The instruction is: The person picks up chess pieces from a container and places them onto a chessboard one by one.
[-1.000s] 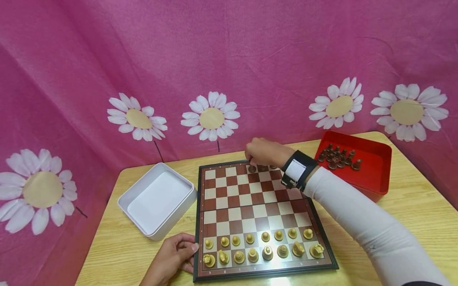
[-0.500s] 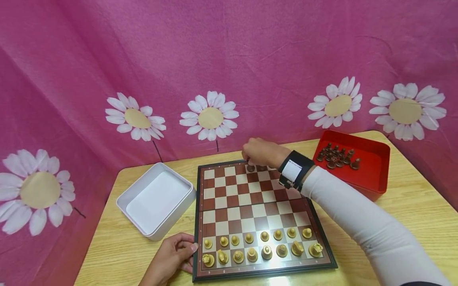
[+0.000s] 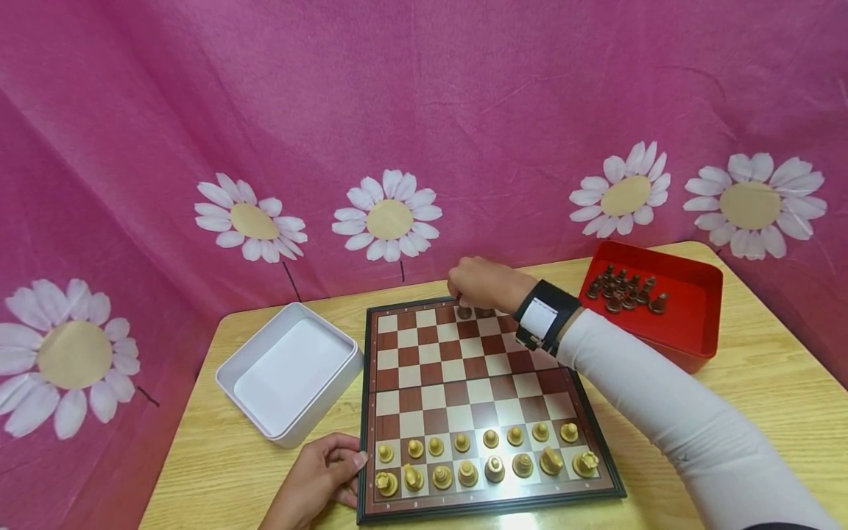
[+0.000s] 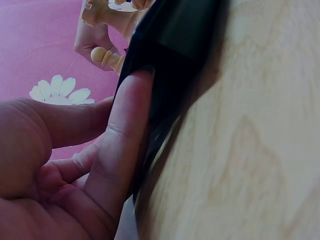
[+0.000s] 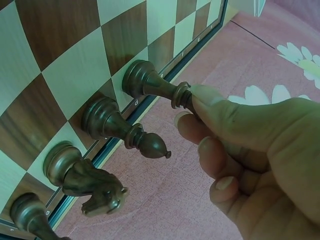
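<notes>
At the far edge of the chessboard (image 3: 433, 395), my right hand (image 3: 486, 283) pinches the top of a dark chess piece (image 5: 152, 84) between thumb and fingers; its base stands on a back-row square. Beside it, in the right wrist view, are a dark bishop (image 5: 112, 122), a dark knight (image 5: 90, 182) and another dark piece (image 5: 31, 212). My left hand (image 3: 319, 477) grips the board's near left edge, thumb on the rim and a finger against the side (image 4: 125, 120). Two rows of light pieces, with a rook (image 3: 386, 483) at the left corner, stand on the near side.
Left of the board stands a white box (image 3: 291, 372) with nothing in it. A red box (image 3: 689, 320) at the right back holds several dark pieces (image 3: 615, 302). A pink curtain (image 3: 397, 96) with daisies hangs behind the wooden table (image 3: 199, 442).
The head view has shifted slightly. My right hand stays at the far row with its fingers on the dark piece, and my left hand keeps its hold on the board's edge.
</notes>
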The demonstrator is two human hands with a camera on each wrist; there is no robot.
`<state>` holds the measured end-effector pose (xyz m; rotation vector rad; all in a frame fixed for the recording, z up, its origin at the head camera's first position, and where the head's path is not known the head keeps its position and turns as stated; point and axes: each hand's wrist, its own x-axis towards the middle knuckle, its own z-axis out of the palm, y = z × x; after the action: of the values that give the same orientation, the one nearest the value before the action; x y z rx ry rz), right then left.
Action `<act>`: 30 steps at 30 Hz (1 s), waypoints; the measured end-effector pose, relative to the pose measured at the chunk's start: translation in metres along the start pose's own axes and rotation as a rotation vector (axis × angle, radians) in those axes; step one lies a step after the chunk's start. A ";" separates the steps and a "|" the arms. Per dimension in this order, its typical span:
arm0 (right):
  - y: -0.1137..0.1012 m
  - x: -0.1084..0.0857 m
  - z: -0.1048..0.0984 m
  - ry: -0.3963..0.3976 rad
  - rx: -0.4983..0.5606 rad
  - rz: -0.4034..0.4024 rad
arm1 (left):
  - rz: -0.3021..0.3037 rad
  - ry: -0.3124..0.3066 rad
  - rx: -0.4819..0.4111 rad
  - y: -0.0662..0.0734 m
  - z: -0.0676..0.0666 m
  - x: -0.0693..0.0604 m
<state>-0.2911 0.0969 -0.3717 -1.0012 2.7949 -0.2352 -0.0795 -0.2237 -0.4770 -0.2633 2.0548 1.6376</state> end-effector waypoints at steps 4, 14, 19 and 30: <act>0.000 0.000 0.000 0.009 -0.011 -0.005 | 0.005 0.005 0.003 -0.001 0.000 0.000; -0.002 -0.001 -0.001 0.014 -0.053 -0.029 | 0.004 0.011 0.015 -0.002 0.000 0.001; -0.002 0.000 0.000 0.019 -0.074 -0.028 | 0.003 0.005 0.012 -0.002 0.000 0.002; -0.001 -0.001 0.001 0.028 -0.039 -0.022 | 0.007 -0.013 0.014 -0.002 -0.001 0.001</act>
<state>-0.2900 0.0966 -0.3728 -1.0455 2.8259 -0.1996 -0.0802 -0.2254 -0.4790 -0.2404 2.0591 1.6244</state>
